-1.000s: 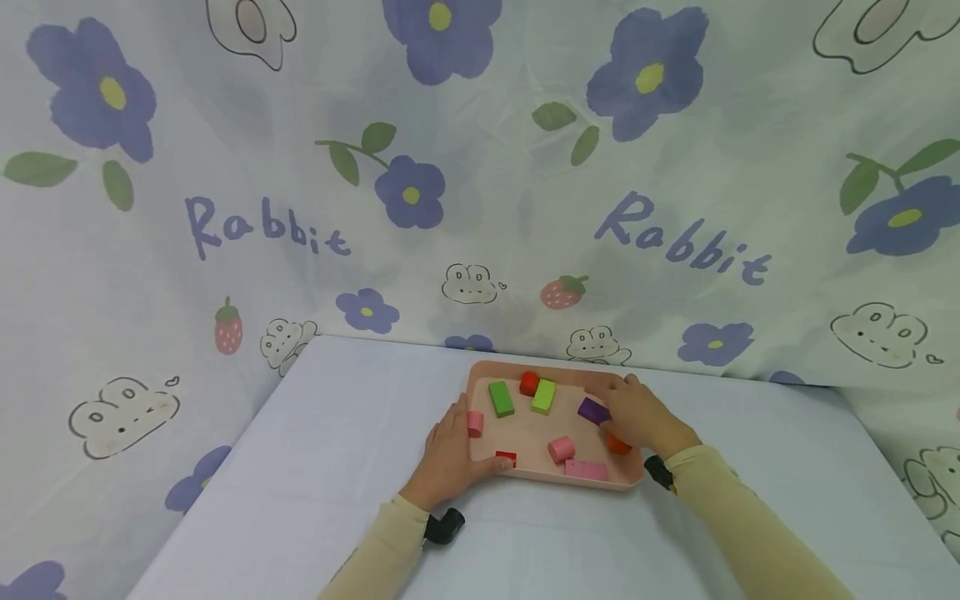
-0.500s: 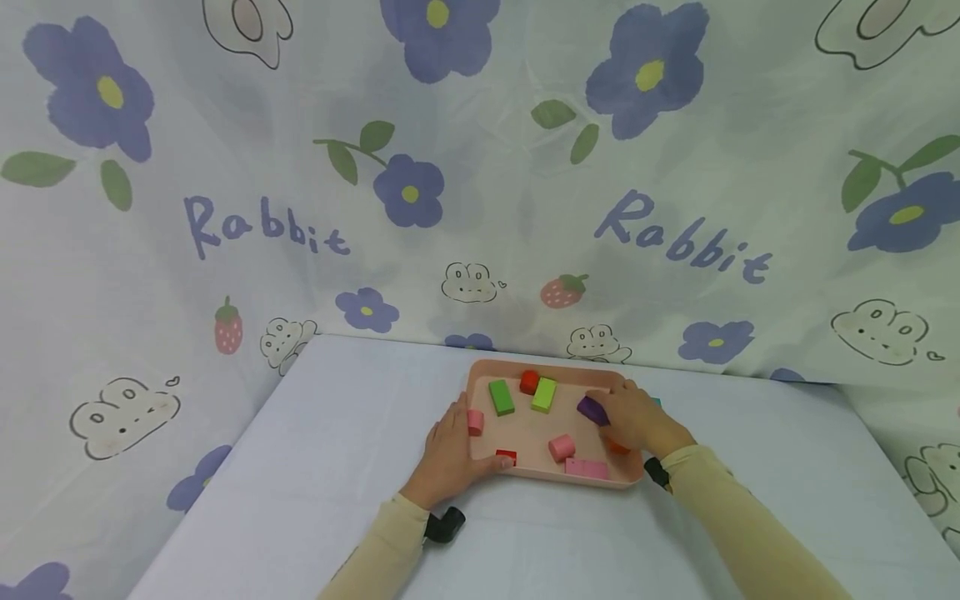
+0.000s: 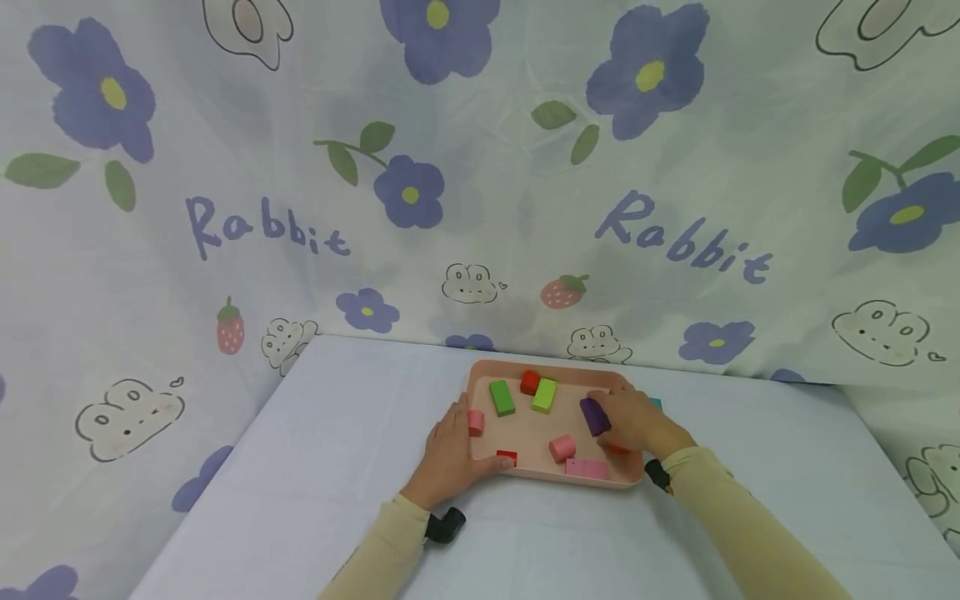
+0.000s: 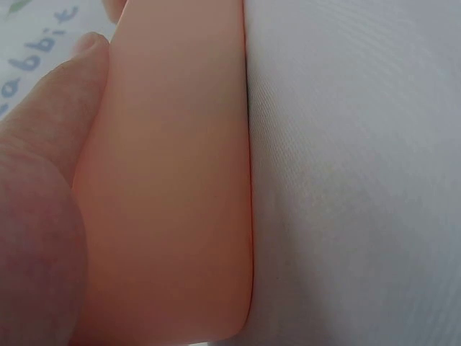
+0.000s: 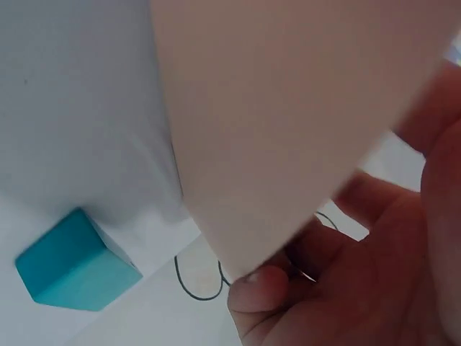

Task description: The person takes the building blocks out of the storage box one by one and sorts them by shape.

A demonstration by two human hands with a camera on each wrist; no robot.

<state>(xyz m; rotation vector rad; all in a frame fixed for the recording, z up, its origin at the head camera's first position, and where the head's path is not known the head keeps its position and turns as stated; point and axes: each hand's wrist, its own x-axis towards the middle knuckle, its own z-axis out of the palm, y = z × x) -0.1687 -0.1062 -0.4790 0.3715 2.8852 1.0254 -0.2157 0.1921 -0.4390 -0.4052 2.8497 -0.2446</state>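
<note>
A shallow pink tray (image 3: pixel 525 425) sits on the white table with several toy blocks in it. My left hand (image 3: pixel 447 458) rests against its near left corner, fingers straight along the left side. The thumb reaches over the near rim by a red block (image 3: pixel 506 457); in the left wrist view it lies along the tray wall (image 4: pixel 166 166). At the tray's right end my right hand (image 3: pixel 637 418) pinches a purple block (image 3: pixel 596 417) between thumb and fingers. An orange block (image 3: pixel 618 450) is partly hidden beneath that hand. The right wrist view hides the purple block behind the tray wall (image 5: pixel 266 115).
Also in the tray are a green block (image 3: pixel 502 398), a lime block (image 3: pixel 544 396), a red block (image 3: pixel 530 382), pink cylinders (image 3: pixel 562 448) and a pink block (image 3: pixel 587 469). A teal block (image 5: pixel 75 263) stands outside, beyond the right end. A patterned cloth (image 3: pixel 480 208) hangs behind.
The purple block has turned under my right hand's fingers, its near end swinging toward me. The right hand has shifted only slightly; the left hand and tray stay put.
</note>
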